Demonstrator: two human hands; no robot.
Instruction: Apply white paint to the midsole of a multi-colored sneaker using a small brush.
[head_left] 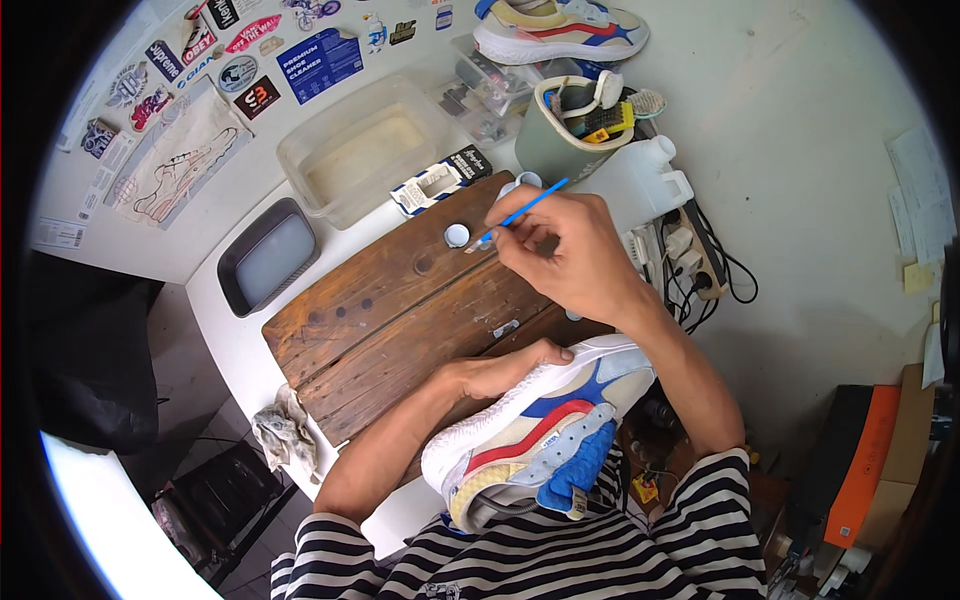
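My left hand (500, 373) grips a multicoloured sneaker (535, 425) by its white sole, tilted on its side close to my body. The shoe has cream, red and blue panels and a blue tongue. In my right hand (572, 250), pinched between thumb and fingers, is a slim blue paintbrush (540, 202). Its bristles point down and left, just beside a small round cap (456, 236) with white inside. A small white container (522, 183) is partly hidden behind the right hand. The sneaker and the brush are well apart.
A dark wooden board (380, 340) lies on the white table. Beyond it stand a clear plastic tub (300, 160), a small box (440, 180), a grey-green bin of brushes (545, 150) and a white jug (625, 190). Cables and a power strip (708, 255) lie right; a rag (285, 430) left.
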